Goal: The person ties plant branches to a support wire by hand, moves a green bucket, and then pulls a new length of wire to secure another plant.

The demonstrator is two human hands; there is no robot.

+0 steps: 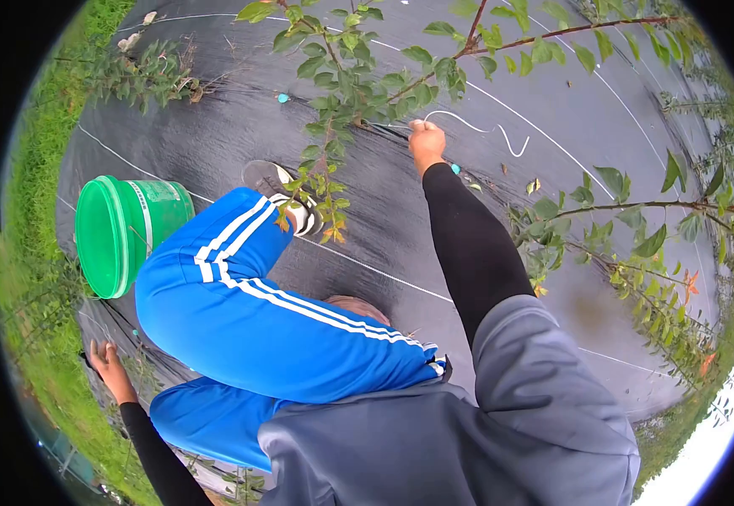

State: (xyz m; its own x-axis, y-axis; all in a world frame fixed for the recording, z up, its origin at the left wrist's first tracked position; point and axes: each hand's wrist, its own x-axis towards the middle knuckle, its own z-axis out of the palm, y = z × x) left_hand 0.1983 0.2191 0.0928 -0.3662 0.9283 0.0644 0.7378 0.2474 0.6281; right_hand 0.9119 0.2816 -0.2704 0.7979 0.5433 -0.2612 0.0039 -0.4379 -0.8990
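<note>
My right hand (427, 145) is stretched forward and closed on a thin white wire (478, 126). The free end of the wire curls away to the right in loose waves. Just left of this hand, a leafy young tree (341, 93) rises from the black ground cover (223, 135), and the wire's other end runs toward its base. Off to the lower left, my left hand (110, 369) is held low beside my knee with bent fingers. A small dark thing shows at its edge, too little of it to name.
A green bucket (164, 211) lies tilted with its opening to the left, beside my blue-trousered leg (215, 329). Leafy branches (653, 207) reach in from the right. A low shrub (143, 80) grows at upper left, next to the grass (42, 181).
</note>
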